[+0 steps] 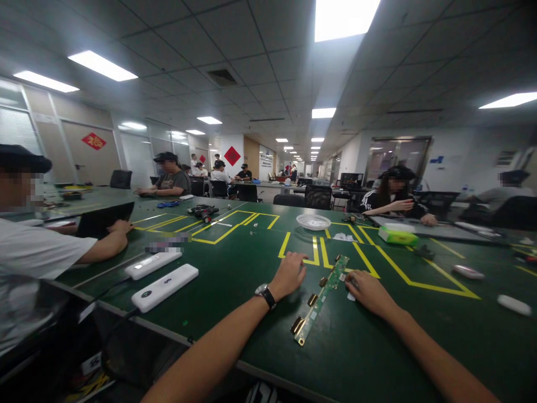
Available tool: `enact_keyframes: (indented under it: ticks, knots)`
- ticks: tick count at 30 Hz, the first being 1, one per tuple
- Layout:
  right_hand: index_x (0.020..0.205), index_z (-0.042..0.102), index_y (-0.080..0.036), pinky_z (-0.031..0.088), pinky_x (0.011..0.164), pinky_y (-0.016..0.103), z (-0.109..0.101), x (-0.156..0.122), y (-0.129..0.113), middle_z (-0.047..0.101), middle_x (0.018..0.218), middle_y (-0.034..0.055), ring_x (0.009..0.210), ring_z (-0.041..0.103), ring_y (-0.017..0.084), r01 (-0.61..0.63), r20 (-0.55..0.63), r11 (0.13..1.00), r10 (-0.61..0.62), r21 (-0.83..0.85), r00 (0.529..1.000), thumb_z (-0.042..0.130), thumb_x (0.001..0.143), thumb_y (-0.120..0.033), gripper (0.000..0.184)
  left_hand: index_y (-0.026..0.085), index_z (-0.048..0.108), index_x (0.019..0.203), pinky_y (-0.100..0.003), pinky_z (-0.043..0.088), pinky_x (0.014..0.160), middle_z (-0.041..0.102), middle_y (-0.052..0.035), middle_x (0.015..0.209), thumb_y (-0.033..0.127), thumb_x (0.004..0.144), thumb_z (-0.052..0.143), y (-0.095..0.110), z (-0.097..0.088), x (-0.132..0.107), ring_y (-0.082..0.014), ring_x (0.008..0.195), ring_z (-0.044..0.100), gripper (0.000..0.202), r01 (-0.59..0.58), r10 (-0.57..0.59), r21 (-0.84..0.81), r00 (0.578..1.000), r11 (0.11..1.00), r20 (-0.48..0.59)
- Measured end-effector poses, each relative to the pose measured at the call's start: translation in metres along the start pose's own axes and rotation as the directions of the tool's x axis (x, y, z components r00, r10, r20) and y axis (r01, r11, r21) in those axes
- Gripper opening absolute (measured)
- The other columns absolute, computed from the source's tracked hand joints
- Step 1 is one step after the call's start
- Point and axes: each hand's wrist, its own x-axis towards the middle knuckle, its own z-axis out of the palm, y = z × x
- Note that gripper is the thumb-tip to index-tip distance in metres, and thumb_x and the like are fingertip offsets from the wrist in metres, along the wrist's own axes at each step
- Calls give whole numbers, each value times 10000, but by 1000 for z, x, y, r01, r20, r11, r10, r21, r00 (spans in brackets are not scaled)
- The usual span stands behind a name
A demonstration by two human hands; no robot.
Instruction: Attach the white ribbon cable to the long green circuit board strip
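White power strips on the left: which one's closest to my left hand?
The front power strip, lying closer to you; the rear power strip sits beyond it, farther from your left hand.

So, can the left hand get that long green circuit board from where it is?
Probably yes. The left hand holds nothing that I can see, and only tabletop and yellow tape show between it and the circuit board.

Open tabletop [356,352] nearside, circuit board [323,300], bowl [313,226] beyond
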Motion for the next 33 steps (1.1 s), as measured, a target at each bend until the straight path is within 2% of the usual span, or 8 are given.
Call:
enact_keyframes:
  ticks: [4,7,11,14,20,28,30,33]
  knots:
    - [962,641,-182,447,800,369,4,-2,24,646,1024,123,982,582,280,-158,-7,983,158,-96,987,413,886,-317,276,195,532,1146,-375,398,911,581,-57,997,201,884,481,-2,2,1,-217,979,495,267,-6,6,26,1000,1000,-3]
    - [997,637,-161,436,862,384,9,-2,20,641,1062,142,1019,575,286,-106,-6,989,106,-99,994,417,885,-319,293,192,542,1134,-373,401,913,575,-66,1041,214,889,484,-2,4,0,-221,1006,487,252,-14,13,51,1000,999,14]
    - [1058,626,-180,416,915,376,15,2,-2,627,1143,126,1076,553,276,19,-11,1000,-19,8,1000,416,894,-358,321,191,565,1106,-364,403,910,575,-68,1042,221,897,479,-2,6,-1,-221,1014,479,228,-44,41,80,998,996,37]
    - [1051,631,-198,411,924,395,16,5,-5,635,1145,110,1093,543,284,-21,-25,1000,21,-22,999,413,891,-363,317,187,573,1100,-352,409,895,576,-67,1023,224,900,479,-1,5,-2,-218,999,478,224,-59,56,90,998,994,40]
    - [1073,641,-174,427,903,436,17,3,18,634,1165,134,1095,549,308,-150,-51,984,145,-96,988,388,891,-341,353,188,583,1077,-346,408,892,582,-63,1013,221,898,484,-3,7,-1,-212,989,482,207,-68,64,96,997,993,39]
    - [1149,618,-198,386,1008,393,13,1,-6,602,1244,96,1171,515,247,147,-12,974,-147,171,989,372,919,-394,389,181,586,1052,-341,408,893,599,-64,997,218,919,442,-4,10,-2,-203,972,500,199,-77,73,62,995,995,64]
    - [1160,614,-200,384,1007,406,12,2,0,600,1253,91,1173,514,250,101,0,987,-101,129,995,369,920,-380,387,182,586,1051,-344,407,896,601,-63,996,214,921,435,-4,9,-1,-202,967,505,201,-64,60,58,997,996,55]
    - [1163,615,-196,419,941,454,11,2,19,599,1254,103,1151,522,289,-89,14,996,89,-13,996,370,911,-348,383,182,584,1048,-349,406,899,601,-67,1007,213,920,436,-5,8,0,-204,974,507,198,-51,48,57,997,997,56]
